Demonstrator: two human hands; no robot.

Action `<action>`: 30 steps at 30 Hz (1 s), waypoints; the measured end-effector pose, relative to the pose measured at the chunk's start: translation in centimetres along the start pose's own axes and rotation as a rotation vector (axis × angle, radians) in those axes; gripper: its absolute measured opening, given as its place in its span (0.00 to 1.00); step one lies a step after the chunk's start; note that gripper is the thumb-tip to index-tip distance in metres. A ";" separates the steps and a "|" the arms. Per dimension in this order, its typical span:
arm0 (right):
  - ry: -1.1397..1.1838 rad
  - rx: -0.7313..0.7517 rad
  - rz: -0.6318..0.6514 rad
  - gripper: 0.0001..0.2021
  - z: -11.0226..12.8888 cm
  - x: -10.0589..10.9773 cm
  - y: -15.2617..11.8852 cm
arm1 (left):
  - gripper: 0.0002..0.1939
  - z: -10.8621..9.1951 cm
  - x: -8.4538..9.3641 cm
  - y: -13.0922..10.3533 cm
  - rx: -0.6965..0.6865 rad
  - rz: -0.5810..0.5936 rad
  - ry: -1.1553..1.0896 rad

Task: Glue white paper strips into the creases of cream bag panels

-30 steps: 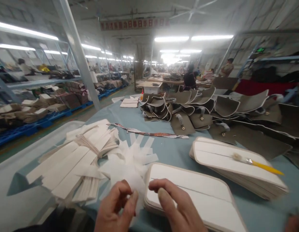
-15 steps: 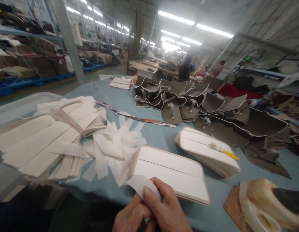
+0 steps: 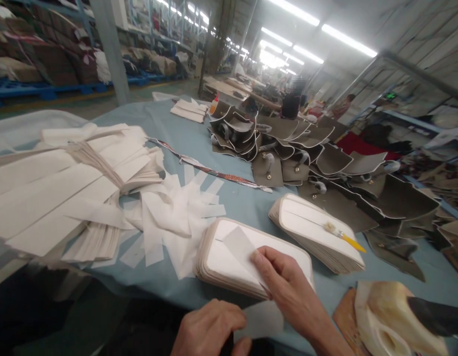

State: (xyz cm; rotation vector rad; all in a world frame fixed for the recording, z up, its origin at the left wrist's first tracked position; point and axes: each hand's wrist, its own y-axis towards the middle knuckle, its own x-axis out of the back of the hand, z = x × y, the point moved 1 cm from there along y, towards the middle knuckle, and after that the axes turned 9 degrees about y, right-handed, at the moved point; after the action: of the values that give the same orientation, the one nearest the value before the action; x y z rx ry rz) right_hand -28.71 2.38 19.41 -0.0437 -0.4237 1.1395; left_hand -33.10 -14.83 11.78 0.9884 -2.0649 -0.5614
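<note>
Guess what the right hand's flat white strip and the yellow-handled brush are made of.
White strip: matte paper or nonwoven fabric, perhaps, since it looks thin. Brush: smooth handle, probably plastic or painted wood by its even yellow; bristles pale, fibrous.

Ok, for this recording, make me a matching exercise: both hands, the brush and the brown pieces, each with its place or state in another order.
Things
1. Right hand
2. Left hand
3. Yellow-handled brush
4. Brown pieces

Places and states
A. Lying on the farther white-topped stack
B. White-edged, heaped toward the table's far right side
C. Holding a pale strip over the nearer white-topped stack
D. Holding another pale strip, in front of the nearer stack

Pairs
1-C, 2-D, 3-A, 4-B
</note>
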 end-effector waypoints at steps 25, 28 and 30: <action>-0.503 -0.075 0.213 0.18 0.7 1.9 6.7 | 0.09 5.6 3.0 0.2 0.240 -0.076 0.394; -0.502 -0.076 0.216 0.18 0.6 1.9 6.9 | 0.10 5.9 3.0 0.2 0.245 -0.062 0.421; -0.508 -0.081 0.219 0.18 0.6 1.8 6.9 | 0.11 6.0 3.1 0.3 0.236 -0.051 0.445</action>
State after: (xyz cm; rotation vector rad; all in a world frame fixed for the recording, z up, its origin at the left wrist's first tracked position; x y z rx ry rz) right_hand -34.31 6.83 18.81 0.1346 -0.9346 1.3475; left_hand -39.26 -16.72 9.72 1.1834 -1.7325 -0.1036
